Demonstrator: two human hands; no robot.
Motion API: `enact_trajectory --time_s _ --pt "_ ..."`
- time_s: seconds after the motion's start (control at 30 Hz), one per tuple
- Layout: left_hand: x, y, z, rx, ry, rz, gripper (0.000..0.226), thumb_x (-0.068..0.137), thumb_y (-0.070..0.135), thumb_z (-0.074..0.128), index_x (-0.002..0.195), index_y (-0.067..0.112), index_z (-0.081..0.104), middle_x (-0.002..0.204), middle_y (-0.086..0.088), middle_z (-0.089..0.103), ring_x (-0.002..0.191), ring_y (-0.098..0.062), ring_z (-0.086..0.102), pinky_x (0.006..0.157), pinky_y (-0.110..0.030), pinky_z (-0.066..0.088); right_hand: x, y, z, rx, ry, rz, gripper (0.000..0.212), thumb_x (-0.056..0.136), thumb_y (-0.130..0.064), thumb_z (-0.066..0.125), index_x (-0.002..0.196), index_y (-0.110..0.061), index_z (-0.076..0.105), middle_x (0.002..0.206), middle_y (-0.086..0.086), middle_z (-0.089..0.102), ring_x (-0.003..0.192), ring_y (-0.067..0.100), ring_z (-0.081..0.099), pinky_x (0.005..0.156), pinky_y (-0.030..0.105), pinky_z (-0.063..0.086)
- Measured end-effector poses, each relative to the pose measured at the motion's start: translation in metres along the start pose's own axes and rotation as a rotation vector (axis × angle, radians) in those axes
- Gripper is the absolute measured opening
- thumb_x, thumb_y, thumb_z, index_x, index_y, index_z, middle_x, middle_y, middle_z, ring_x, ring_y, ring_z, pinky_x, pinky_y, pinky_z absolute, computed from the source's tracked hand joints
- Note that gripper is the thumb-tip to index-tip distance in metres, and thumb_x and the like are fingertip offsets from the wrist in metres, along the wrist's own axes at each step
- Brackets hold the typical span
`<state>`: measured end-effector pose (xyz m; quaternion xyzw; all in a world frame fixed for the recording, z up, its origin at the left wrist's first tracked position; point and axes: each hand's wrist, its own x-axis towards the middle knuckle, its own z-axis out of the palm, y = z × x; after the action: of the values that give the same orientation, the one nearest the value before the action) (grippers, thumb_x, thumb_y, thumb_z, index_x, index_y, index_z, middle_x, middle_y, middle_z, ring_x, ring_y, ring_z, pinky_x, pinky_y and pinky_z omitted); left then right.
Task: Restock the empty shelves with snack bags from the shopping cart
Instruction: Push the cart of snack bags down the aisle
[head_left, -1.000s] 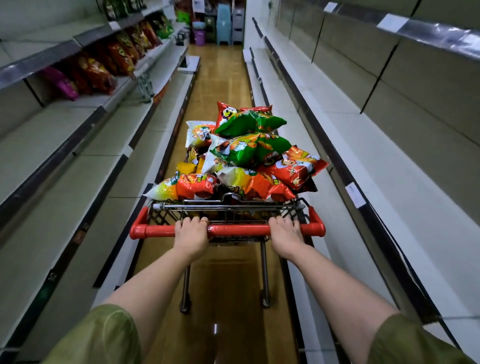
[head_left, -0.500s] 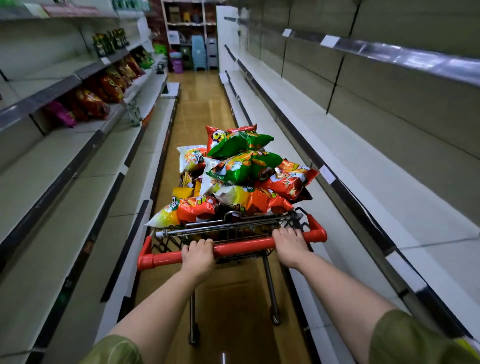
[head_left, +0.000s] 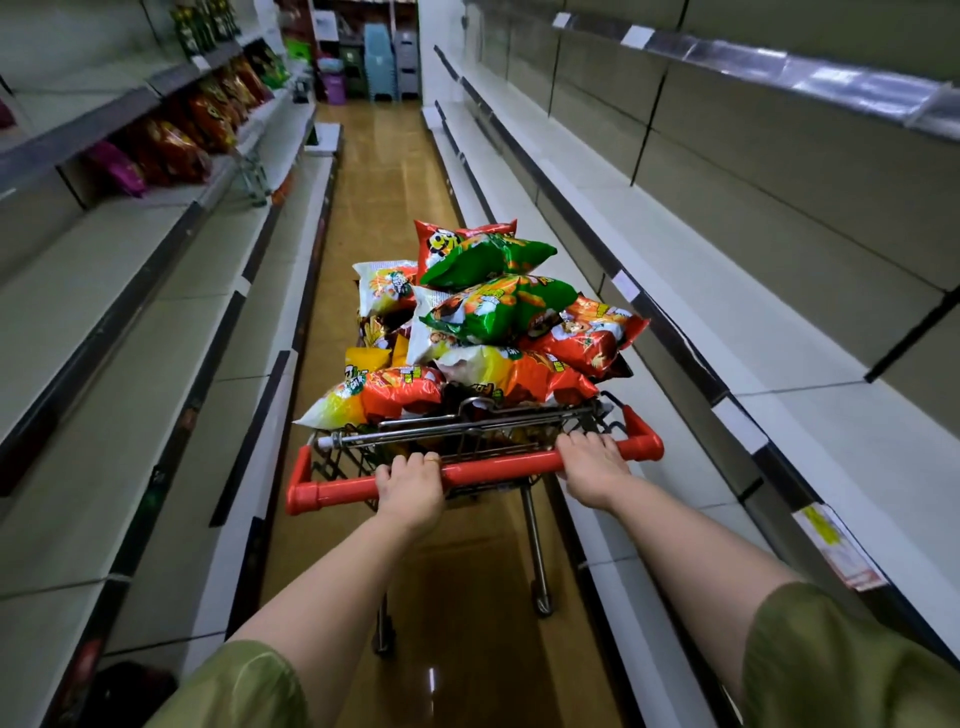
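Head view: our left hand (head_left: 410, 491) and right hand (head_left: 592, 467) both clench the cart handle (head_left: 493, 470); snack bags (head_left: 498, 312) look light, puffy, slick, crushable, so we'd pinch top seams.

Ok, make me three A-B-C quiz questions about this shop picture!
1. Where is the big heap of colourful plastic snack bags? A) in the metal wire shopping cart B) on the floor C) on the right-hand shelves
2. What colour is the cart's tube-shaped handle? A) blue B) red C) yellow
3. What are the left hand and right hand doing? A) gripping the handle B) hanging loose C) lifting a bag
1 A: bags rise above its wire rim. 2 B: the bar is bright red. 3 A: both hands' fingers curl over it.
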<state>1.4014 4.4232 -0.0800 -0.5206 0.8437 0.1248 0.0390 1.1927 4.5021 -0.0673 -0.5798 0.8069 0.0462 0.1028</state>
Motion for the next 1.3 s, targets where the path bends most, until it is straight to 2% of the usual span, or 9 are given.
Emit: enact_trajectory --time_s 0.57,0.8,1.1,1.3 --pt "-0.093 0.016 0.016 0.082 -0.009 -0.073 0.04 0.096 0.02 0.036 0.136 0.014 0.037 0.132 -0.006 0.048 0.125 -0.027 0.041 0.107 -0.042 0.025 -0.094 0.003 0.016 -0.026 -0.024 -0.083 0.038 0.09 -0.006 0.041 0.127 -0.012 0.041 0.131 0.011 0.045 0.125 0.03 0.038 0.11 0.044 0.024" --pt "-0.12 0.022 0.019 0.097 -0.023 -0.083 0.044 0.095 0.023 0.042 0.138 0.015 0.035 0.135 -0.005 0.047 0.128 -0.026 0.039 0.11 -0.043 0.024 -0.119 0.007 0.019 -0.072 -0.041 -0.129 0.041 0.091 -0.004 0.042 0.13 -0.012 0.039 0.132 0.012 0.045 0.124 0.03 0.039 0.109 0.045 0.023" --pt "-0.133 0.022 0.02 0.07 -0.043 -0.08 0.049 0.094 0.026 0.045 0.14 0.016 0.033 0.136 -0.004 0.047 0.128 -0.024 0.04 0.11 -0.042 0.024 -0.132 0.012 0.019 -0.048 -0.056 -0.182 0.033 0.094 -0.016 0.048 0.127 -0.014 0.042 0.128 0.011 0.05 0.12 0.029 0.044 0.106 0.044 0.026" --pt "-0.133 0.026 0.015 0.065 -0.076 -0.105 0.053 0.093 0.028 0.048 0.141 0.013 0.03 0.136 -0.008 0.046 0.129 -0.027 0.04 0.111 -0.045 0.024 -0.131 0.015 0.008 -0.008 -0.116 -0.223 0.043 0.095 -0.027 0.05 0.133 -0.011 0.038 0.132 0.012 0.048 0.123 0.031 0.044 0.107 0.044 0.028"
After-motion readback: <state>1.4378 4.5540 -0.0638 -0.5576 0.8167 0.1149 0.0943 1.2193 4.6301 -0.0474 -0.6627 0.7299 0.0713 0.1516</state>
